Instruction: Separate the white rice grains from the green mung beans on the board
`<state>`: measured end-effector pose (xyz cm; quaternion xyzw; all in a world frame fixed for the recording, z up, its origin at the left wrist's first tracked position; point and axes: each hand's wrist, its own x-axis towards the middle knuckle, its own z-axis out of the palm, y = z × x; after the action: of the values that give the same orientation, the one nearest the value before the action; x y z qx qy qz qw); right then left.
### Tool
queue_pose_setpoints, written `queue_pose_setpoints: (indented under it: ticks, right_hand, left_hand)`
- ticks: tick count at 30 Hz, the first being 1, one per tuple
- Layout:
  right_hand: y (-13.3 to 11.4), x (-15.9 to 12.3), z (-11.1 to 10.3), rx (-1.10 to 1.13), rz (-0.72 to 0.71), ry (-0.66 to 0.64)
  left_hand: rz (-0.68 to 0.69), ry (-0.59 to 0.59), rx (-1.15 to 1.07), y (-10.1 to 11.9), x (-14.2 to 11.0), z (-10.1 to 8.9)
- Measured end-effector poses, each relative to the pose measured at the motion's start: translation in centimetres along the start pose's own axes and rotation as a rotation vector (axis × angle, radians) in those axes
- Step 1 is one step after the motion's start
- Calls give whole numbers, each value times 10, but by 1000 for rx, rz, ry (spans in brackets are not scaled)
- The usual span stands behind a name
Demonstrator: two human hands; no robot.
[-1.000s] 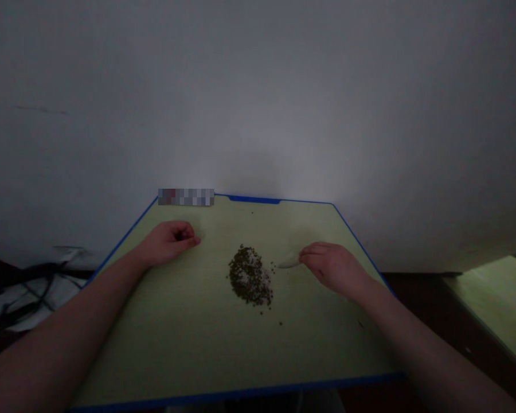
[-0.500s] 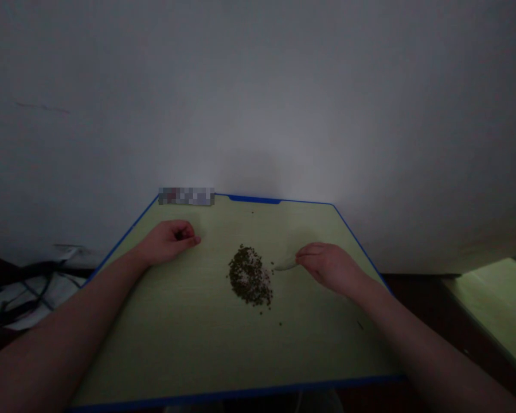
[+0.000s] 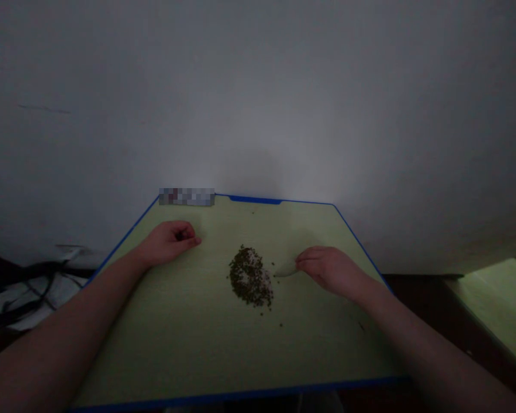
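A heap of small dark grains mixed with pale ones (image 3: 249,276) lies mid-table. My right hand (image 3: 329,268) is to its right, fingertips pinched round a thin, pale, see-through strip (image 3: 286,270), perhaps a plastic spoon or blade. The strip points left, its tip close to the heap's right edge beside a few stray grains. Left of the heap, my left hand (image 3: 169,242) rests on the table, fingers curled and thumb against the forefinger. Nothing shows in it.
The light table (image 3: 176,344) has a blue edge and stands against a grey wall (image 3: 258,97). A blurred-out flat item (image 3: 186,197) lies at its back left corner. Dark cables (image 3: 38,281) hang off to the left. Another pale surface (image 3: 494,304) is at far right.
My right hand has shifted slightly towards me, and the pale strip's tip has dropped a little lower beside the heap. My left hand has stayed in place.
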<state>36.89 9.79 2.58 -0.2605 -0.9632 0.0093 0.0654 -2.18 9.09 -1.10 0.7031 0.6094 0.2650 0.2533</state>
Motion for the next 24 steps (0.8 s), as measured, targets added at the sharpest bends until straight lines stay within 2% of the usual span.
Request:
queue_pose_setpoints:
  ticks: [6,11,14,18,24]
  right_hand:
    - [8,-13,-7,77,-14,-27]
    - [18,-26,-17,140,-15,-105]
    - [23,-26,-21,122,-7,-83]
    - [20,-7,-18,-38,59,14]
    - [17,33,-4,-114,65,-12]
  left_hand:
    - [14,-2,7,-3,0,-1]
    - [6,-4,-18,-5,0,-1]
    - [-7,2,-21,-5,1,0]
    - [-10,0,-4,-4,1,1]
    - [-8,3,19,1,0,0]
